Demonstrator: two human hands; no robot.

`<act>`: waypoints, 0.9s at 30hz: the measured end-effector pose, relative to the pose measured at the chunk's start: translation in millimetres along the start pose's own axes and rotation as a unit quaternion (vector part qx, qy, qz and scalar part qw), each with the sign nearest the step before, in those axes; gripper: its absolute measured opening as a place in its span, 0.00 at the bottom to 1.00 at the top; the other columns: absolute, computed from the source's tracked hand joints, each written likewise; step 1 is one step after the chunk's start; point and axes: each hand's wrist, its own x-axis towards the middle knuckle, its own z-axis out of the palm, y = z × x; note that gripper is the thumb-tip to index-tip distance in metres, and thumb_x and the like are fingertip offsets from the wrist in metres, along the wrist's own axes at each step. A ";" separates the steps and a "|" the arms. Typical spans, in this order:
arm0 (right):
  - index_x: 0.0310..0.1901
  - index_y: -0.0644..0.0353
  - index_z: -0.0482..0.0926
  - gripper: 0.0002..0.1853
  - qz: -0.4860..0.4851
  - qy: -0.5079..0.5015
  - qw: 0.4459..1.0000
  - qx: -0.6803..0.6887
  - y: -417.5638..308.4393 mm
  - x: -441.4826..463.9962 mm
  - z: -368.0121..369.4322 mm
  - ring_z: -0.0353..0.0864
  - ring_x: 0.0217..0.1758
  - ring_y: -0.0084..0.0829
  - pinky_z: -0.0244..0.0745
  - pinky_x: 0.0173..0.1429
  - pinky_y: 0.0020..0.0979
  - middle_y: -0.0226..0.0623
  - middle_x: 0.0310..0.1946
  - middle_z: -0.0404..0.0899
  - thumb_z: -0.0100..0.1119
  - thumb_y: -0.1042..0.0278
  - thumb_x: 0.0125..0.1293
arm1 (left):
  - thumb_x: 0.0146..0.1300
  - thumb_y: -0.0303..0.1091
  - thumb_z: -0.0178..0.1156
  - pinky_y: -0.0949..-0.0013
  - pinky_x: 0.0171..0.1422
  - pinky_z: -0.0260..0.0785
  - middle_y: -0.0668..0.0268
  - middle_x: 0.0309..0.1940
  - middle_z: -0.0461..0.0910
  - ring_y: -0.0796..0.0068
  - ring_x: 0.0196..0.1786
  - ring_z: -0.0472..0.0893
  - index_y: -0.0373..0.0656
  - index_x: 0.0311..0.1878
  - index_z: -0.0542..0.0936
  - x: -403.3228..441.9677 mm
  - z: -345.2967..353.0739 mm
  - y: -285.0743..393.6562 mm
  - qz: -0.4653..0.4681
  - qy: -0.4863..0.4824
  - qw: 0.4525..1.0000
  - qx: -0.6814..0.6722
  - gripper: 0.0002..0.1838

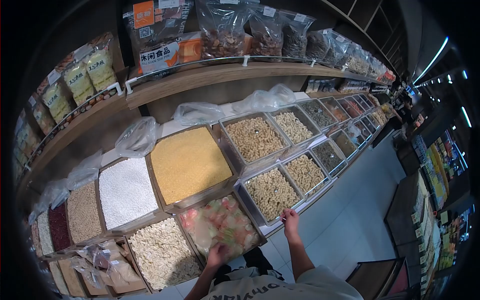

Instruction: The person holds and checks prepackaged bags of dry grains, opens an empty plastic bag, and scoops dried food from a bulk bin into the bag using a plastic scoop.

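My right hand (290, 221) is at the front corner of a clear-lidded bin of peanuts in the shell (272, 194). Its thumb and fingers are pinched together, with a small pale bit at the tips that I cannot make out. Lower down, my left hand (217, 255) is over the near edge of a bin of thin red, green and whitish chips (220, 222). Its fingers look curled in, and whatever they may hold is hidden. White, flat, curved pieces (162, 252) fill the bin to its left.
Behind are bins of yellow grain (189, 162), white grain (127, 187) and more peanuts (254, 137). Clear plastic bags (137, 137) lie along the back. A wooden shelf (210, 74) with bagged dry goods hangs above. Right of the bins runs a tiled aisle (345, 200).
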 end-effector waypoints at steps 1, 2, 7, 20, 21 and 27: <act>0.37 0.57 0.76 0.04 0.000 0.001 1.000 0.001 -3.9 10.8 4.9 0.77 0.30 0.22 0.74 0.35 0.25 0.29 0.28 0.78 0.50 0.73 0.70 | 0.67 0.32 0.59 0.70 0.46 0.74 0.63 0.33 0.83 0.76 0.38 0.81 0.35 0.44 0.80 6.6 8.0 -2.4 0.006 0.007 0.999 -0.051 0.10; 0.38 0.57 0.76 0.04 -0.013 -0.032 0.999 0.004 -6.8 21.4 8.6 0.78 0.31 0.21 0.74 0.35 0.25 0.29 0.29 0.78 0.51 0.72 0.70 | 0.68 0.29 0.60 0.70 0.46 0.74 0.65 0.33 0.82 0.77 0.38 0.80 0.35 0.43 0.80 11.3 16.2 -5.6 -0.013 0.029 0.999 -0.035 0.07; 0.39 0.60 0.76 0.03 -0.091 -0.121 0.986 -0.072 -41.7 82.1 23.0 0.78 0.32 0.22 0.74 0.36 0.25 0.30 0.29 0.78 0.52 0.74 0.70 | 0.69 0.28 0.57 0.73 0.44 0.73 0.67 0.32 0.81 0.79 0.36 0.79 0.36 0.44 0.79 44.4 68.0 20.6 -0.006 0.065 0.995 -0.074 0.06; 0.39 0.65 0.77 0.05 -0.193 -0.377 0.872 -0.247 -152.9 244.9 -59.6 0.75 0.28 0.24 0.71 0.36 0.26 0.34 0.27 0.78 0.56 0.71 0.69 | 0.71 0.29 0.56 0.73 0.46 0.74 0.65 0.35 0.81 0.77 0.39 0.81 0.37 0.44 0.78 190.3 357.9 116.5 -0.071 0.042 0.983 -0.166 0.06; 0.39 0.65 0.77 0.05 -0.193 -0.374 0.873 -0.248 -155.6 250.7 -71.5 0.75 0.28 0.24 0.71 0.36 0.26 0.34 0.27 0.78 0.56 0.71 0.69 | 0.71 0.30 0.56 0.73 0.47 0.74 0.65 0.34 0.81 0.77 0.38 0.81 0.37 0.45 0.78 197.3 375.4 124.9 -0.045 0.008 0.988 -0.148 0.07; 0.41 0.62 0.78 0.05 -0.101 -0.346 0.890 -0.280 -137.3 274.7 -121.5 0.73 0.26 0.21 0.71 0.33 0.27 0.35 0.24 0.77 0.57 0.70 0.69 | 0.68 0.32 0.59 0.73 0.46 0.72 0.64 0.37 0.80 0.78 0.40 0.79 0.37 0.50 0.78 229.8 406.5 152.4 0.016 -0.061 0.998 0.008 0.11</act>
